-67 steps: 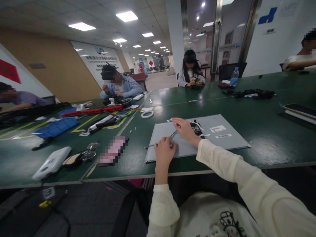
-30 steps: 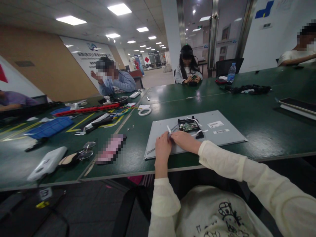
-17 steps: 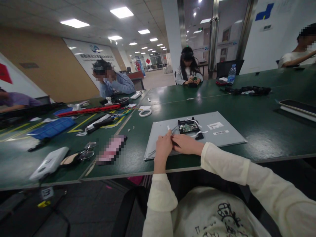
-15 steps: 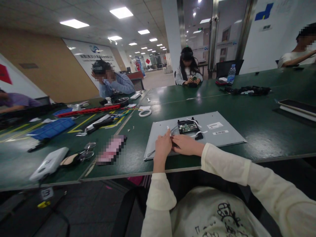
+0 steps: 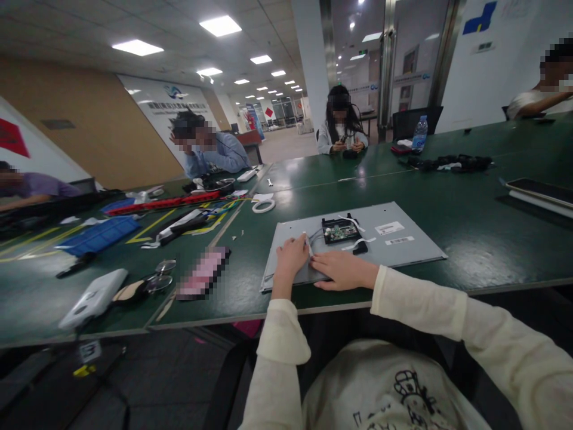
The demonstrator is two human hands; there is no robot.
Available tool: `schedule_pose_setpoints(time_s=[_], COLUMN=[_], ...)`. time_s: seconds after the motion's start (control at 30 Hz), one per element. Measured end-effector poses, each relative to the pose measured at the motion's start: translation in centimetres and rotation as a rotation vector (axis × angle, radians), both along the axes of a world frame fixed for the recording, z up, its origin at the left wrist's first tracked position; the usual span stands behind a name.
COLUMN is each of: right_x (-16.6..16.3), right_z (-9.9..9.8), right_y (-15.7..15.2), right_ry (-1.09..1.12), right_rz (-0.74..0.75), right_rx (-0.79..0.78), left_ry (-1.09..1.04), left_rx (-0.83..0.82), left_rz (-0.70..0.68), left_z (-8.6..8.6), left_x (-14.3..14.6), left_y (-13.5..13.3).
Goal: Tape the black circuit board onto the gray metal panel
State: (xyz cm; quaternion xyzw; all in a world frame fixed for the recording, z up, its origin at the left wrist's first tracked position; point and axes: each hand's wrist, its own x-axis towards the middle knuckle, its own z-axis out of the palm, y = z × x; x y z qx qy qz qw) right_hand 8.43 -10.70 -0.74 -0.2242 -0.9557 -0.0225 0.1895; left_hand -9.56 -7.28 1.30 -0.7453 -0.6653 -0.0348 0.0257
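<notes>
A flat grey metal panel [image 5: 403, 254] lies on the green table [image 5: 483, 227] in front of me. On it sits a small green circuit board [image 5: 339, 229] with white ribbon strips and thin wires running toward me. My left hand [image 5: 290, 260] rests on the panel's near left part, its fingers pinched on a small white strip at the wire's end. Beside it, my right hand [image 5: 342, 270] lies flat on the panel, fingers stretched out and pressing down next to the wires.
Left of the panel lie a pink item [image 5: 203, 272], round metal discs [image 5: 160, 276], a white device [image 5: 92, 297], a blue tray [image 5: 99, 234], a red bar [image 5: 163, 203] and a white ring [image 5: 264, 206]. Other people sit across the table. A water bottle [image 5: 419, 136] stands far right.
My right hand has come back from the circuit board to the panel's near edge and flattened. My left hand slid slightly left, still pinching the strip. The camera shifted a little.
</notes>
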Motion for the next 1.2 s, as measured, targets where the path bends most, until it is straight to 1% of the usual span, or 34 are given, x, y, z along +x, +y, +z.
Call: schedule_pose_setpoints(time_s=[0.17, 0.4, 0.5, 0.57, 0.63, 0.7, 0.77, 0.87, 0.97, 1.07, 1.2], right_x=[0.2, 0.3, 1.0, 1.9, 3.0, 4.0, 4.6, 4.8, 4.7, 4.5, 4.6], right_z=[0.4, -0.3, -0.1, 0.5, 0.9, 1.0, 0.9, 0.5, 0.2, -0.1, -0.8], right_y=[-0.3, 0.0, 0.5, 0.8, 1.0, 1.0, 0.9, 0.7, 0.9, 1.6, 3.5], right_ry=[-0.026, 0.046, 0.023, -0.013, -0.040, -0.052, -0.056, -0.057, -0.063, -0.052, -0.013], right_rz=[0.032, 0.053, 0.109, 0.174, 0.196, 0.147, 0.062, -0.055, -0.118, -0.201, -0.388], right_rx=[-0.012, -0.038, -0.048, -0.040, -0.031, -0.042, -0.074, -0.115, -0.099, -0.064, -0.051], left_ry=[-0.048, -0.075, -0.080, -0.082, -0.079, -0.073, -0.068, -0.076, -0.113, -0.156, -0.196], left_rx=[0.013, 0.018, 0.017, 0.030, 0.051, 0.079, 0.131, 0.268, 0.393, 0.459, 0.508], left_rz=[0.014, 0.010, -0.006, -0.012, -0.020, -0.030, -0.040, -0.037, -0.024, -0.017, -0.026], left_z=[-0.6, -0.8, -1.1, -1.4, -1.8, -2.1, -2.2, -2.0, -1.6, -1.4, -1.5], left_x=[0.0, 0.2, 0.0, -0.1, -0.2, -0.2, -0.2, 0.0, 0.1, 0.0, -0.3], left_y=[-0.4, -0.7, -0.6, -0.7, -0.8, -0.9, -1.0, -1.0, -0.9, -0.8, -0.8])
